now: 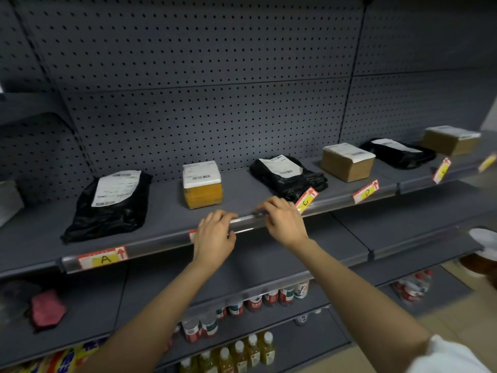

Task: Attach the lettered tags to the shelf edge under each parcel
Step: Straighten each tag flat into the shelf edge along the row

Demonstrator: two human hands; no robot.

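— Where are the hands?

— Both are at the clear strip along the shelf edge (161,244), just below the small yellow-taped box (202,184). The left hand (215,235) has its fingers curled over the top of the strip, and a red-and-white tag (192,235) peeks out from behind it, mostly covered, so its letter can't be read. The right hand (282,220) sits just to the right, fingers bent down onto the strip; whether it pinches anything I can't tell.

— And the other tags?

— The "A" tag (103,257) lies flat in the strip under the big black bag parcel (110,203) on the left. The "C" tag (306,199) stands tilted, just beside the right hand and in front of the second black bag (290,175). The "D" tag (366,191) is also tilted, under the brown cardboard box (347,161). Further right, another tag (441,170) hangs askew near a third black bag (398,152), its letter too blurred to read, and one more yellowish tag (487,162) sits at the frame's edge by the last brown box (450,140).

— Anything lower down?

— Bottles (252,348) on the bottom shelves, and a pink cloth (47,309) on the shelf below.
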